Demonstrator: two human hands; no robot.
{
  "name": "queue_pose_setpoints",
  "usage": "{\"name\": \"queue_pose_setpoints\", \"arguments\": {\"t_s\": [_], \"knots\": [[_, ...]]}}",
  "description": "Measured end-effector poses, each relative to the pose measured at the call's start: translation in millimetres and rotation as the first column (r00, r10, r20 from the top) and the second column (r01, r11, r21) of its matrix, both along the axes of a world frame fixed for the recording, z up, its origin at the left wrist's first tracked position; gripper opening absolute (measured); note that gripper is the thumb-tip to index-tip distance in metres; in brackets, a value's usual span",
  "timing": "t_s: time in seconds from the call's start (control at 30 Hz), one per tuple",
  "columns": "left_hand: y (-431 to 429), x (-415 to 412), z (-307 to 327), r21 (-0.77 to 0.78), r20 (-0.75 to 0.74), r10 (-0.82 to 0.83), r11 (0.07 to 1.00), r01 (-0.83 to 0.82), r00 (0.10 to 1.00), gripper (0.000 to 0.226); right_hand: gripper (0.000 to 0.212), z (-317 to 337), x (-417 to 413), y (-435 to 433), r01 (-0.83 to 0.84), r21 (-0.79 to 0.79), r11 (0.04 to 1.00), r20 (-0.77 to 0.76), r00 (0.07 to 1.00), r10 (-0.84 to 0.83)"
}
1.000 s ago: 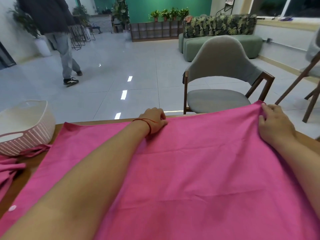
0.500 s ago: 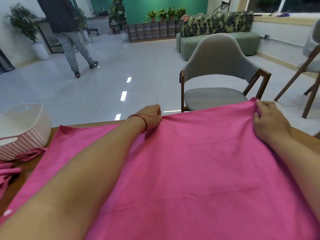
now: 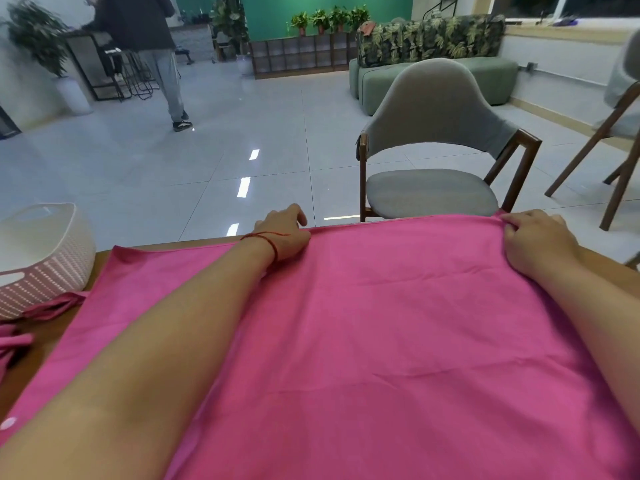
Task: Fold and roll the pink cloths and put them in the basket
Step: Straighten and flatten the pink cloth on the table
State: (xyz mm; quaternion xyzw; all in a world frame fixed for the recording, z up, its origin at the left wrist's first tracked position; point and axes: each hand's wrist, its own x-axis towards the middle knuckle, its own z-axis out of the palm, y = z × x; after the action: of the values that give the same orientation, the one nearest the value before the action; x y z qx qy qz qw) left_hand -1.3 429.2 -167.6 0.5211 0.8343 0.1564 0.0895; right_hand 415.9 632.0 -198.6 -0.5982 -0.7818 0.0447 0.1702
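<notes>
A large pink cloth (image 3: 398,341) lies spread flat over the table (image 3: 55,336), reaching from under both forearms out to the far edge, where both hands rest on it. Its far hem runs between the two hands, and its far left corner lies well to the left of the left hand, near the white basket (image 3: 41,261).

The left hand (image 3: 282,233) sits on the hem at the middle of the far edge, palm down, the fingers curled over the cloth's edge (a thin red cord circles the wrist); whether it pinches the fabric or only presses it cannot be told. The right hand (image 3: 535,242) lies at the far right corner, knuckles up, with the fingertips bunched on the corner fabric, gripping it. Both forearms stretch straight forward across the cloth.

The table is brown wood, showing bare only to the left of the left arm. There the basket stands at the table's left edge, and more crumpled pink cloths (image 3: 20,327) lie just beside it, nearer the person. Beyond the hands stands a grey padded chair (image 3: 433,147) with dark wooden legs, directly past the far hem. The floor is pale glossy tile, a green sofa (image 3: 433,77) with leaf-print cushions stands farther off, and a person (image 3: 149,46) in dark top and grey trousers stands far beyond the left hand.
</notes>
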Motion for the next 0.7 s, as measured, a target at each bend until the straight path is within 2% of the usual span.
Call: {"name": "queue_pose_setpoints", "arguments": {"t_s": [0.1,0.2,0.3,0.43,0.57,0.7], "knots": [[-6.0,-15.8,7.1,-0.040,0.007,0.007,0.999,-0.007,1.000,0.014,0.046,-0.2,-0.2,-1.7,0.020,0.015,1.000,-0.026,0.999,-0.019],[-9.7,-26.7,6.9,-0.001,0.013,-0.044,0.999,0.044,0.999,0.008,0.043,2.0,-0.9,-5.9,0.033,0.031,0.999,-0.055,0.998,-0.031],[-12.9,-30.2,-0.5,0.067,-0.116,-0.071,0.995,0.079,0.991,0.010,0.041,4.1,-2.1,-8.6,0.047,0.038,0.998,-0.078,0.996,-0.044],[-16.2,-15.3,-8.6,0.110,-0.300,-0.031,0.992,0.067,0.953,0.022,0.040,6.9,-2.2,-14.1,0.057,0.040,0.998,-0.118,0.992,-0.052],[-29.7,21.6,-12.4,0.084,-0.263,-0.133,0.984,0.160,0.956,0.033,0.044,10.8,-1.7,-20.8,0.019,0.054,0.998,-0.170,0.985,-0.009],[-53.8,31.6,-31.8,-0.024,-0.188,-0.190,0.982,0.189,0.964,0.066,0.044,13.5,-1.0,-22.5,-0.011,0.061,0.998,-0.173,0.985,0.021]]}}
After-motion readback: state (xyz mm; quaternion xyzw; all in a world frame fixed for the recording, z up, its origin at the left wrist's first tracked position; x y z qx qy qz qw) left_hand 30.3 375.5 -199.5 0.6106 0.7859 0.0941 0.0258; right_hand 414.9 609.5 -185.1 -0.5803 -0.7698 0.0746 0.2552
